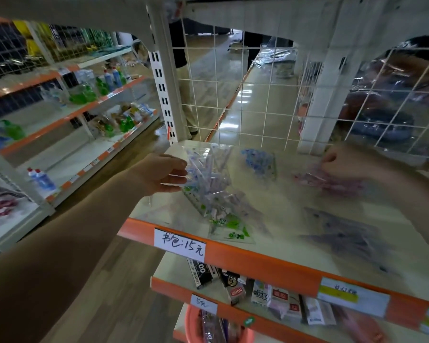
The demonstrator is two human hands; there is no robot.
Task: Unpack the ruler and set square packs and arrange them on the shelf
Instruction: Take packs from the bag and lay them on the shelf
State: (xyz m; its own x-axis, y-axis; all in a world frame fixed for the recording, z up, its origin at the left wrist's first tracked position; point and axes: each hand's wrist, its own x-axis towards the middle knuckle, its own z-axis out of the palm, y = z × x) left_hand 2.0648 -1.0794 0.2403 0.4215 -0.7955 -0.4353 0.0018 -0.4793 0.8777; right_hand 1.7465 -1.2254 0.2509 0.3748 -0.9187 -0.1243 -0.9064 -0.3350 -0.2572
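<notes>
Left hand (164, 173) pinches a clear bundle of ruler packs (208, 184) at the shelf's (290, 214) left end, likely steadying it. Right hand (342, 162), fingers curled, grips a blurred pink pack (325, 180) far right, probably positioning it.

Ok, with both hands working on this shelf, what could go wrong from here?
1. The left hand pinches the clear bundle of rulers only at its edge; that grip may slip and the bundle topple.
2. The green-printed packs lie right at the shelf's orange front lip; a nudge from the bundle could push them off.
3. The right hand on the pink packs is blurred, so its grip cannot be judged.
</notes>
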